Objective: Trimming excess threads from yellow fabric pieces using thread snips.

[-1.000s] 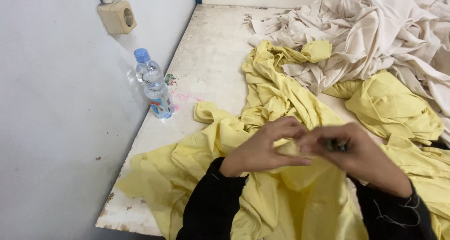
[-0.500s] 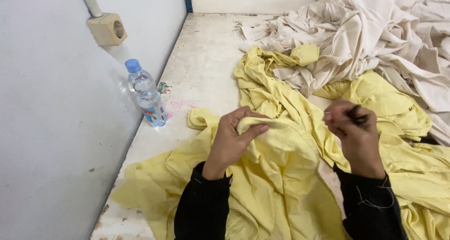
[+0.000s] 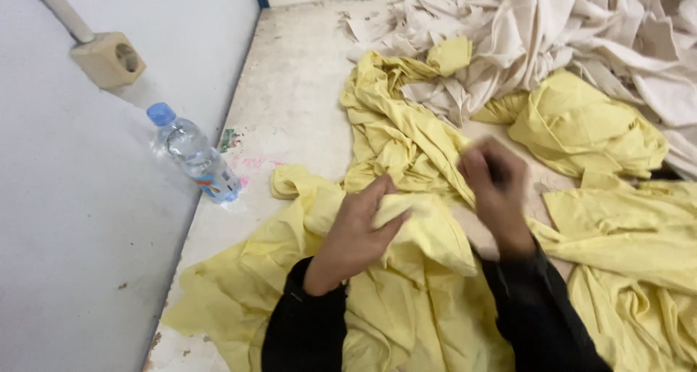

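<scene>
At the far left of the frame a pale grey wall (image 3: 65, 219) fills the side, with a beige wall socket (image 3: 109, 58) mounted in the upper left below a slanting conduit. Just right of it, in the left middle of the frame, a clear plastic water bottle (image 3: 192, 153) with a blue cap stands on the bench (image 3: 290, 89) close against the wall. The bench top is whitish and worn, with pink and green marks near the bottle.

In the lower middle of the frame, the left hand (image 3: 361, 230), in a black sleeve, is closed on a bunched fold of the yellow cloth (image 3: 406, 328), fingers curled over the fabric. That cloth spreads from the lower left across the bottom of the frame and runs up toward the centre in a crumpled ridge.

Right of centre, the right hand (image 3: 497, 187) is blurred; it is curled narrow and touches the same yellow cloth, with something dark showing between its fingers that cannot be made out. Whether it grips the fabric cannot be told.

Further right lies another crumpled yellow bundle (image 3: 581, 125). Across the upper right of the frame sits a heap of cream cloth (image 3: 566, 31), overlapping the yellow pieces.
</scene>
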